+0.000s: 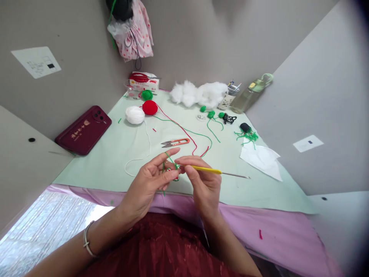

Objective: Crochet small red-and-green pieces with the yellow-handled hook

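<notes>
My left hand [150, 180] pinches a small crochet piece [176, 177] in green, red and white between thumb and fingers. Green yarn [168, 155] runs over its raised index finger. Closed around the yellow handle of a crochet hook [206, 169] is my right hand [206, 184]; the hook's near tip meets the piece, partly hidden by fingers, and a bare metal end points right. Just beyond the hands lie orange-handled thread snips [175, 143]. A white yarn ball [135, 115], a red yarn ball [150, 107] and a green yarn ball [147, 95] sit at the back left.
White stuffing [198, 94] rests along the back wall, beside a pen cup [227, 98] and a bottle [249, 96]. Small green crocheted balls [211, 114] and a black clip [230, 118] lie right of centre. A maroon phone [83, 130] leans at left; white tissue [261, 159] lies right.
</notes>
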Demonstrator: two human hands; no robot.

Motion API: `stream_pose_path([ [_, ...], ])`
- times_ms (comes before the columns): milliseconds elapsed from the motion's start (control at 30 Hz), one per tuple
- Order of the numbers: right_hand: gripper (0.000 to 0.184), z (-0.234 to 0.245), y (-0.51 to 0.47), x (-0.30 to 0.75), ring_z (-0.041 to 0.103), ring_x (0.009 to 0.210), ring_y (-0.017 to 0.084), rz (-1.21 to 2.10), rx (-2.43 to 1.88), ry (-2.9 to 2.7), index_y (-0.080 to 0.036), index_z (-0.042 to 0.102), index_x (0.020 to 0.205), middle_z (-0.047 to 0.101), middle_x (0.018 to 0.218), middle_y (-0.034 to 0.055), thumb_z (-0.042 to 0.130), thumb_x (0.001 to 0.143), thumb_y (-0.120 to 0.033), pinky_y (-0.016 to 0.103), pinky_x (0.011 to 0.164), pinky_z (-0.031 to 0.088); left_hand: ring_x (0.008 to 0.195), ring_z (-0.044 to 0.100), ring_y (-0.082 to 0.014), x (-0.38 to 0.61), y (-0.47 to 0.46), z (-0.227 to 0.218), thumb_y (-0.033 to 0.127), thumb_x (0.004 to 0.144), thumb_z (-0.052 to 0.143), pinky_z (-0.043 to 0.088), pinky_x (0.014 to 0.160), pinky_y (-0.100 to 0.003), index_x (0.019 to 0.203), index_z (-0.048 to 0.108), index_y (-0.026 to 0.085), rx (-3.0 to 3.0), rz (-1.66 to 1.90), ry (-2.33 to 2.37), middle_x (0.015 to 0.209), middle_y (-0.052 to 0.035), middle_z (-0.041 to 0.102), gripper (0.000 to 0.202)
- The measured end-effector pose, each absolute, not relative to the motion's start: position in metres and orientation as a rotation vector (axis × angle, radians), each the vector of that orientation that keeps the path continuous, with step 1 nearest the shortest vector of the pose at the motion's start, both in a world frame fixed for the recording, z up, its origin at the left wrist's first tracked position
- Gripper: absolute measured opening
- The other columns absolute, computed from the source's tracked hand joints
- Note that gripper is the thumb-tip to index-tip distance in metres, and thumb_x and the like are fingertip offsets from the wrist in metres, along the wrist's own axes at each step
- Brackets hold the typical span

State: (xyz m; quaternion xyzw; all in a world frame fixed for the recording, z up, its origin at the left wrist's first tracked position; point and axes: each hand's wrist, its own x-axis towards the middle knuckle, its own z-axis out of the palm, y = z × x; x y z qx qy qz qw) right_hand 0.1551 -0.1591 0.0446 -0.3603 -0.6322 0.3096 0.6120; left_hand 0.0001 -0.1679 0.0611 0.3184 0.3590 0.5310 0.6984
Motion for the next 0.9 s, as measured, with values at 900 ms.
stream_pose_path([
  [900, 0.016, 0.045, -0.165, 0.159, 0.069, 0.079, 0.020, 0.515, -0.807, -1.471, -0.025, 0.077, 0.101, 0.077, 0.088, 0.0036, 0.063, 0.100, -0.018, 0.039, 0.072, 0.057, 0.049, 0.035, -0.0002, -0.003, -0.158, 0.060, 0.021, 0.078, 0.091, 0.033, 0.047, -0.015, 0.084, 0.075, 0.016, 0.611, 1.204, 0.772, 0.074, 0.0048, 0.057, 0.018],
])
